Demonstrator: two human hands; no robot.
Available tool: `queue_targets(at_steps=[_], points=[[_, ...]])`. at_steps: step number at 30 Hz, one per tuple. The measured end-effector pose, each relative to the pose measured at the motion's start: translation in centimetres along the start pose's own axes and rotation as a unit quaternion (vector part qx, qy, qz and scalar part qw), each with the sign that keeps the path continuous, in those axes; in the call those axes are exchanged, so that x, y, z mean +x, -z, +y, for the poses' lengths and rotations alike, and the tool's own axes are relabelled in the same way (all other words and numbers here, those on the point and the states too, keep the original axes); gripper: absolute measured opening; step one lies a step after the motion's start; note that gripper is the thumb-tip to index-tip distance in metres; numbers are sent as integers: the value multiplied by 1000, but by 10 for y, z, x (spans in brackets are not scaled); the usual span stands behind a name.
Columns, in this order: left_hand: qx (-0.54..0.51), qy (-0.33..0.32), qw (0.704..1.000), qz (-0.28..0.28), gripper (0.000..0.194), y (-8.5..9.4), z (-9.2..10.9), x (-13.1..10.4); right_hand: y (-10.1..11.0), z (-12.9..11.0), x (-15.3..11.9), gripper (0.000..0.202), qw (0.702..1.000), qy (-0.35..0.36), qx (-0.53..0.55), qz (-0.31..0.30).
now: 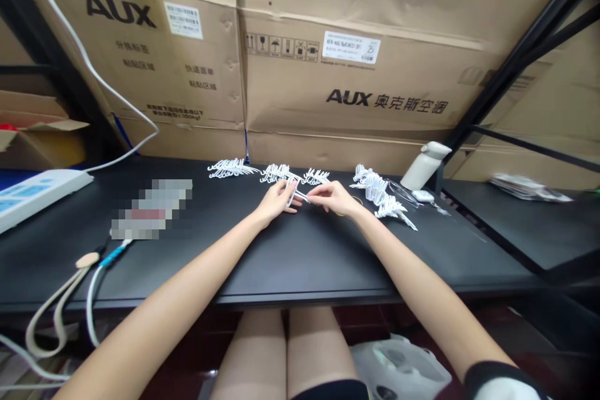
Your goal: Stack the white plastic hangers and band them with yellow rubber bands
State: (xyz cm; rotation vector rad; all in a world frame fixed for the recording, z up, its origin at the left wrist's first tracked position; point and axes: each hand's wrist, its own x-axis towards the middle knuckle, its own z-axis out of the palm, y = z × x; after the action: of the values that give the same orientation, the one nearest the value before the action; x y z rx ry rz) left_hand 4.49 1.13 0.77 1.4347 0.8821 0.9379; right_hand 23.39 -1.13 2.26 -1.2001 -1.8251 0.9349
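Over the middle of the black worktop [300, 265], nearer its back edge than its front, a small white piece [302, 196] is spanning the gap between two hands. The left hand [276, 202] is clamping it between thumb and fingers, while the right hand [334, 198] is pinching its right end (its finer shape is blurring at this size). Three white clusters [230, 167] are lying in a row along the back edge, and a longer white stack [375, 189] is slanting towards the right edge. A pale bottle [424, 165] is standing near the back right corner, a small white case [423, 196] lying just before it. A white power strip [44, 194] is resting at the left edge.
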Motion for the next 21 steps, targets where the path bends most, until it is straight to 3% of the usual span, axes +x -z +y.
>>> queue_targets(at_steps=[9, 21], points=[[16, 7, 1000, -17, 38, -3, 5, -3, -7, 1, 0, 31, 999, 5, 32, -27], [75, -57, 995, 10, 45, -2, -3, 0, -20, 8, 3, 36, 993, -11, 103, -65]])
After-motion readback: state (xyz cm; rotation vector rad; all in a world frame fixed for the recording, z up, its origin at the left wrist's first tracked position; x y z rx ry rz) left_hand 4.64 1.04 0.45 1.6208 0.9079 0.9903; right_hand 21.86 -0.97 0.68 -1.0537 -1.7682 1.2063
